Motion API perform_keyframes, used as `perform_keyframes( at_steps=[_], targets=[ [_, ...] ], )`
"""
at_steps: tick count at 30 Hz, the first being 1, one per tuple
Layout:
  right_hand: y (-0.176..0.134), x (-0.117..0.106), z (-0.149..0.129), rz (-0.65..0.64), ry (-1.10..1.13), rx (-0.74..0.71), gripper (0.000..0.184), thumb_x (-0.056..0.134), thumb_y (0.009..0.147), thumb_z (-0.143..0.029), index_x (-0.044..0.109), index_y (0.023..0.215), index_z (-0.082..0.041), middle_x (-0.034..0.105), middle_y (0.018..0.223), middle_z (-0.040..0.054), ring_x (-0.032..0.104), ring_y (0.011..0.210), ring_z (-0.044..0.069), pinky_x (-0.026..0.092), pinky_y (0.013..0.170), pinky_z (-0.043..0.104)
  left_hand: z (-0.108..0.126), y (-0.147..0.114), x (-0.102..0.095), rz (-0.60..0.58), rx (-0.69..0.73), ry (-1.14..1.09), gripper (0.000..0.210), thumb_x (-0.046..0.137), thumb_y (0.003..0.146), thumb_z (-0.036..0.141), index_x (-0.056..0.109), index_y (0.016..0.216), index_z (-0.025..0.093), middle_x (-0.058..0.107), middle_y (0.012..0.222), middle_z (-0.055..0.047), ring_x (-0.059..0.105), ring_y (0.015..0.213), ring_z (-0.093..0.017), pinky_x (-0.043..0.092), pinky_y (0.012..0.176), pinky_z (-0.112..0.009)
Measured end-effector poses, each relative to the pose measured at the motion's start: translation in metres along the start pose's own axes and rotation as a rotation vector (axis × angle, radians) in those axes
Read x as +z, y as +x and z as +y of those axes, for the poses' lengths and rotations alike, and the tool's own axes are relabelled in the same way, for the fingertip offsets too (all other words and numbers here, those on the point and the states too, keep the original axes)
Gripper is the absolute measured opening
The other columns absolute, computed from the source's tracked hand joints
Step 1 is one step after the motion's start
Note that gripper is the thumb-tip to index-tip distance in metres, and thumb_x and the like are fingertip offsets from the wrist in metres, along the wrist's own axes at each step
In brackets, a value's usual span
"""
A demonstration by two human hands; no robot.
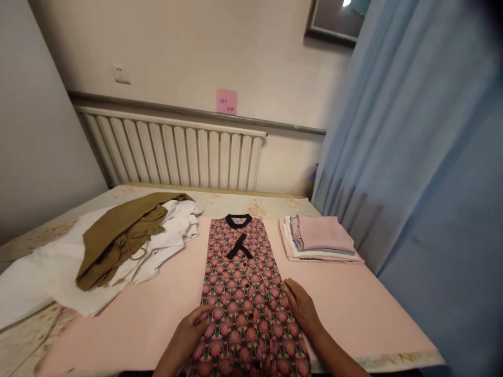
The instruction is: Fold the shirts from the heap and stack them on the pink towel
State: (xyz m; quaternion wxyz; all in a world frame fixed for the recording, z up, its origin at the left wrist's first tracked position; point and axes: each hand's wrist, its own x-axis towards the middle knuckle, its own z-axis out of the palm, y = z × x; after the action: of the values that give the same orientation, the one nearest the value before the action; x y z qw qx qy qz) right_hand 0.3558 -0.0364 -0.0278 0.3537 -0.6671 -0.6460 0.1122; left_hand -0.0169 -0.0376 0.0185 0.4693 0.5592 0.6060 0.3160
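A long patterned shirt (236, 293) lies front up, pink flowers on a dark ground, its sides in straight lengthwise edges and its sleeves out of sight. It has a black collar (238, 222), dark buttons down the front and a black tie strip (239, 248) crossed on the chest. At the left edge rests my left hand (188, 331), loosely curved, its fingertips on the cloth. My right hand (303, 306) lies along the right edge, fingers stretched out and touching the fabric. Neither hand lifts the shirt, whose lower end runs out of view.
The shirt lies on a pink cloth (157, 319) over a flowered cover. To the left are white garments (165, 246) under a brown one (118, 230); to the right, a folded stack (322, 235). A radiator (176, 152) stands behind, and a blue curtain (412, 131) hangs at right.
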Motion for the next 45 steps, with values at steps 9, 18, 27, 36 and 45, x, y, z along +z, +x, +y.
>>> perform_keyframes(
  at_steps=[9, 18, 27, 36, 45],
  targets=[
    [-0.015, -0.014, -0.016, -0.046, 0.037, -0.043, 0.041, 0.038, 0.091, -0.037, 0.062, 0.121, -0.022, 0.062, 0.125, 0.0065, 0.054, 0.119, 0.02, 0.036, 0.109, 0.036, -0.024, -0.055, 0.008, -0.091, -0.016, -0.266, 0.048, 0.067, 0.064, 0.05, 0.071, 0.102, 0.021, 0.068, 0.115, -0.004, 0.058, 0.113, -0.027, 0.041, 0.101, -0.038],
    [-0.054, -0.024, -0.017, -0.055, 0.126, -0.061, 0.04, 0.042, 0.09, -0.036, 0.06, 0.123, -0.021, 0.062, 0.125, 0.0075, 0.054, 0.118, 0.022, 0.038, 0.106, 0.04, -0.046, -0.078, 0.026, -0.131, -0.052, -0.362, 0.039, 0.069, 0.066, 0.051, 0.068, 0.089, 0.02, 0.067, 0.084, 0.0, 0.061, 0.085, -0.022, 0.046, 0.079, -0.03],
    [-0.091, -0.046, -0.036, -0.117, 0.475, 0.184, 0.041, 0.053, 0.083, -0.04, 0.062, 0.118, -0.02, 0.068, 0.113, 0.0057, 0.063, 0.106, 0.022, 0.047, 0.096, 0.035, -0.04, -0.101, 0.035, -0.16, -0.143, -0.487, 0.036, 0.071, 0.062, 0.043, 0.065, 0.089, 0.02, 0.068, 0.085, -0.001, 0.063, 0.082, -0.022, 0.047, 0.079, -0.033],
    [-0.117, -0.05, -0.044, -0.124, 0.699, 0.361, 0.039, 0.064, 0.068, -0.041, 0.07, 0.1, -0.02, 0.072, 0.101, 0.0065, 0.066, 0.097, 0.027, 0.05, 0.088, 0.038, -0.038, -0.106, 0.037, -0.13, -0.213, -0.539, 0.043, 0.071, 0.062, 0.042, 0.065, 0.099, 0.021, 0.071, 0.084, -0.001, 0.066, 0.08, -0.023, 0.049, 0.079, -0.035],
    [-0.133, -0.058, -0.028, -0.285, 0.427, 0.312, 0.021, 0.054, 0.069, -0.034, 0.068, 0.074, -0.02, 0.07, 0.079, 0.0029, 0.063, 0.079, 0.023, 0.046, 0.075, 0.031, -0.047, -0.102, 0.038, -0.071, -0.166, -0.379, 0.037, 0.065, 0.063, 0.043, 0.066, 0.093, 0.021, 0.069, 0.077, 0.002, 0.064, 0.075, -0.02, 0.048, 0.074, -0.03]
  ],
)
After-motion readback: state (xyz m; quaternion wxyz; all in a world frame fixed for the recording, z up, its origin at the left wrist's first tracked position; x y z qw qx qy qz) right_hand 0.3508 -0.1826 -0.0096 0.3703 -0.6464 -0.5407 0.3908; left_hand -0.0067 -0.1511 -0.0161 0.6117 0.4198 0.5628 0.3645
